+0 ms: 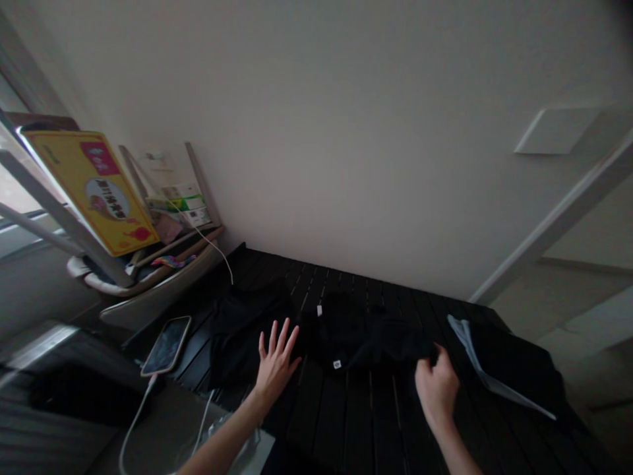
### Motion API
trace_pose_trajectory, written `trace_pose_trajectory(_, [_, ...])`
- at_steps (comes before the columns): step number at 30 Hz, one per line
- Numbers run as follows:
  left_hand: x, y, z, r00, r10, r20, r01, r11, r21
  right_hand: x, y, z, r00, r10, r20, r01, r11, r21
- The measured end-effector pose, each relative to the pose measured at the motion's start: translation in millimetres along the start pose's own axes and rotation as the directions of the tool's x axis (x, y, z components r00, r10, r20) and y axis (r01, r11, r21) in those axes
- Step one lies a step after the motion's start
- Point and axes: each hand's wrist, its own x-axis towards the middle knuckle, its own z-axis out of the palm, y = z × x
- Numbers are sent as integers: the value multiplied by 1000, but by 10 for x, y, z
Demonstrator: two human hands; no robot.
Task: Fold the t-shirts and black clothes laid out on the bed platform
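A person's open left hand (277,365), fingers spread, sits at the edge of a bunched black garment (366,338) on a dark slatted table (346,422); whether it touches the cloth cannot be told. The curled right hand (438,389) closes on the garment's right end. The garment lies crosswise, its long axis running left to right, a small white label (337,363) on its near side. A second black garment (247,330) lies left of it, a third (514,363) right, beside a smartphone (167,346) at the table's left.
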Motion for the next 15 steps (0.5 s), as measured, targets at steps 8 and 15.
trace_pose_trajectory(8, [252, -585, 172, 983, -2, 182, -5, 999, 39, -397, 553, -282, 910, -304, 280, 338, 938, -79])
trace_pose_trajectory(15, [403, -1277, 51, 964, -134, 230, 110, 988, 112, -674, 335, -346, 690, -493, 530, 656, 735, -172])
